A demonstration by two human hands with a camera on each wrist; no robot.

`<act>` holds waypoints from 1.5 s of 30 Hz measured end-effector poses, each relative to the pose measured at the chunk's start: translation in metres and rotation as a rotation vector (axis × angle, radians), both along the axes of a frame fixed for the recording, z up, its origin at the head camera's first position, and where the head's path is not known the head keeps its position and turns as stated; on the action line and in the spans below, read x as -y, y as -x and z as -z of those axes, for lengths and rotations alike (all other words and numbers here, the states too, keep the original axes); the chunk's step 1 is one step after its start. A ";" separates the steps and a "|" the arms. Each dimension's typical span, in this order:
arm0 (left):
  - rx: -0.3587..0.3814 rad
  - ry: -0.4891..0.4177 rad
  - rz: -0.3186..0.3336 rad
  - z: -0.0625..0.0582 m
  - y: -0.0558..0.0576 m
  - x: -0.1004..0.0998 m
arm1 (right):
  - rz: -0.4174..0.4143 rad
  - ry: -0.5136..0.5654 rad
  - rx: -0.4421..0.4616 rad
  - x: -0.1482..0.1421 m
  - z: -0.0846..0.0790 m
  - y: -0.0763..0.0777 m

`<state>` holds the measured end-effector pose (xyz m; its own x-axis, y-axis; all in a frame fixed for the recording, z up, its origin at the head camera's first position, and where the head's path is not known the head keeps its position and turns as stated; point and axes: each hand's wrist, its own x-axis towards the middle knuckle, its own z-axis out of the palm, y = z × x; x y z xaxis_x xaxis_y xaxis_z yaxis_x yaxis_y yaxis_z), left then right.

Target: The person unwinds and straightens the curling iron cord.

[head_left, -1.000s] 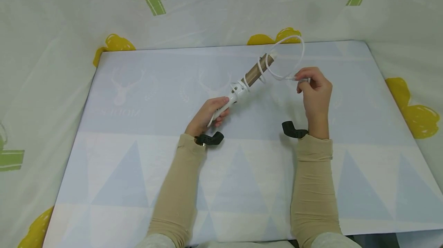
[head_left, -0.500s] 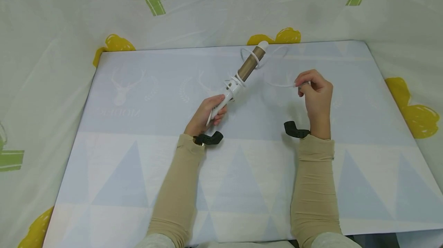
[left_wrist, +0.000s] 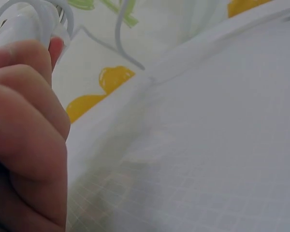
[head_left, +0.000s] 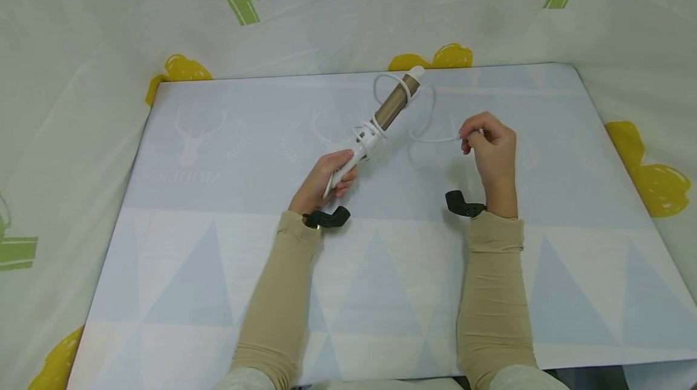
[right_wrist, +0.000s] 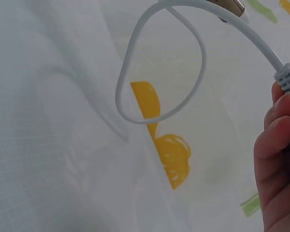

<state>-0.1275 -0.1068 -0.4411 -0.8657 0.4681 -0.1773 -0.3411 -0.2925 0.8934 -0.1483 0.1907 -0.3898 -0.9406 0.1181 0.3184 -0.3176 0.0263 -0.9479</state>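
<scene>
My left hand (head_left: 322, 179) grips the white handle of a curling iron (head_left: 393, 107), which points up and to the right. The iron has a gold barrel and a white tip, and its white cord (head_left: 376, 91) winds loosely around the barrel and upper handle. My right hand (head_left: 494, 148) pinches the cord's end; the plug is mostly hidden by the fingers. In the right wrist view the ribbed cord sleeve (right_wrist: 286, 78) shows at the fingertips. Curled fingers (left_wrist: 26, 130) hide much of the handle in the left wrist view.
A pale blue and white patterned cover (head_left: 376, 293) lies over the table. Behind and beside it hangs a light curtain (head_left: 337, 15) with green and yellow prints. Black wrist camera mounts (head_left: 463, 204) stick out at both wrists.
The iron's tip has shifted left and slightly up. A cord loop has moved from the right of the barrel to its left. My right hand has come slightly left, and the cord hangs slacker.
</scene>
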 end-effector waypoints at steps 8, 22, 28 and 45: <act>-0.014 -0.006 0.021 0.000 0.001 0.001 | 0.090 -0.114 0.116 0.000 -0.001 0.000; -0.078 0.083 0.134 -0.012 -0.002 0.001 | 0.149 -0.062 0.231 -0.023 0.060 0.036; -0.099 0.144 0.152 -0.022 -0.006 -0.002 | 0.189 0.119 0.246 -0.019 0.065 0.039; -0.070 0.184 0.162 -0.001 -0.001 -0.003 | 0.132 0.311 0.226 0.010 0.010 0.005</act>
<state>-0.1267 -0.1041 -0.4398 -0.7952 0.5671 -0.2145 -0.3058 -0.0696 0.9495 -0.1535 0.1803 -0.3997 -0.9529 0.3011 0.0358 -0.1138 -0.2455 -0.9627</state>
